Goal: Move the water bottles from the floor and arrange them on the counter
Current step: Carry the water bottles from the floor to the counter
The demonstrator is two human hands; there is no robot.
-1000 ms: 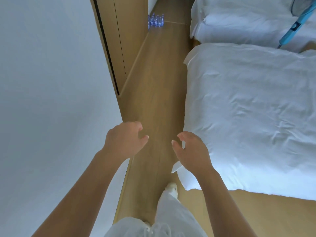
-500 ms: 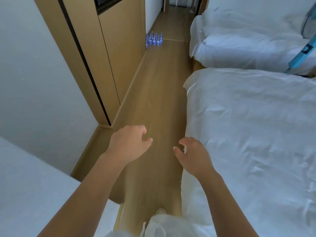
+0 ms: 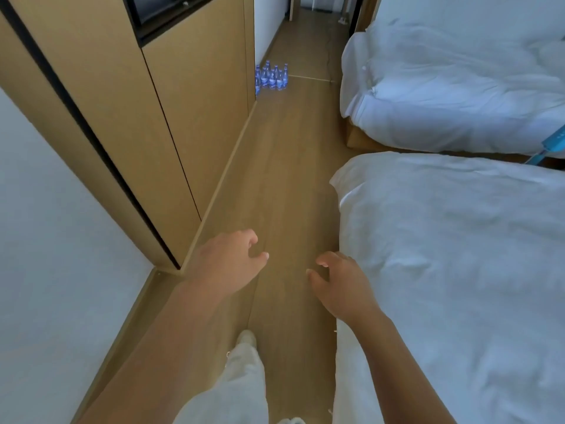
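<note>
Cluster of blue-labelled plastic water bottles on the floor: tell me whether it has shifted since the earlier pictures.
No. The cluster of blue-labelled plastic water bottles stands at the same far corner of the tall wooden cabinet throughout; only the head camera has advanced.

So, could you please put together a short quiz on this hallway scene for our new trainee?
1. True or false: the cluster of blue-labelled plastic water bottles stands on the wooden floor beside the tall wooden cabinet.
2. Multiple choice: what is the left hand holding? A) a bottle B) nothing C) bedding
3. Fill in: the right hand hovers next to the near white-covered ____.

Key: 1 true; 2 B; 3 bed.
</note>
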